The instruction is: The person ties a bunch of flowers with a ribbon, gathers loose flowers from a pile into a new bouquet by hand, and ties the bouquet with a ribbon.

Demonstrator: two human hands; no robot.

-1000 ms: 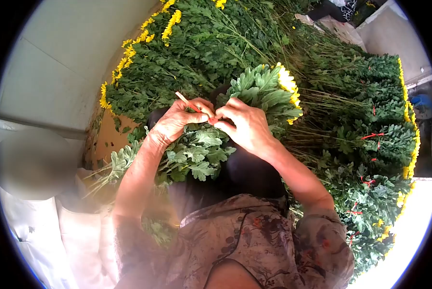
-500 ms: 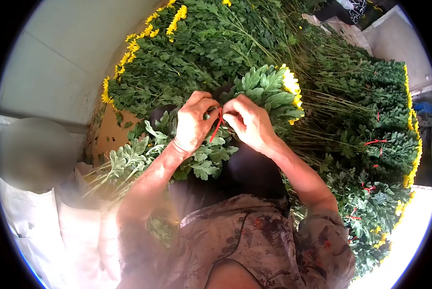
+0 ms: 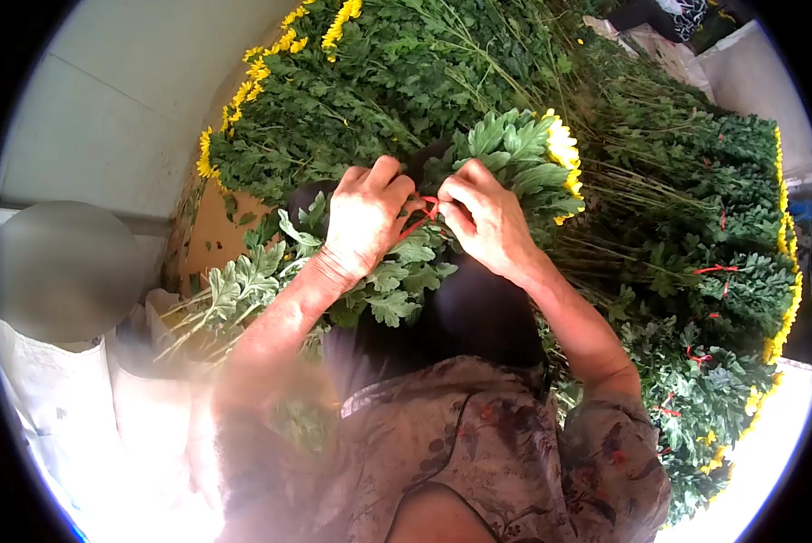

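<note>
Across my lap lies a bunch of yellow chrysanthemums [image 3: 514,154], its leafy stems running left and its flower heads on the right. A thin red ribbon [image 3: 430,210] goes round its middle. My left hand [image 3: 362,217] pinches one part of the ribbon, fingers bent over the leaves. From the other side, my right hand [image 3: 490,220] grips the ribbon between thumb and bent fingers. Between the two hands the ribbon forms a small loop, partly hidden by the fingers.
More chrysanthemums [image 3: 397,90] are heaped beyond my knees. Bunches tied in red [image 3: 713,271] lie in a row on the right, flowers outward. A pale wall [image 3: 107,118] rises at the left, above a person with a blurred head and white sacks [image 3: 53,380].
My hands have drawn slightly apart. The ribbon end that hung down over the leaves is now pulled into a loop between the fingers. The view has shifted a little.
</note>
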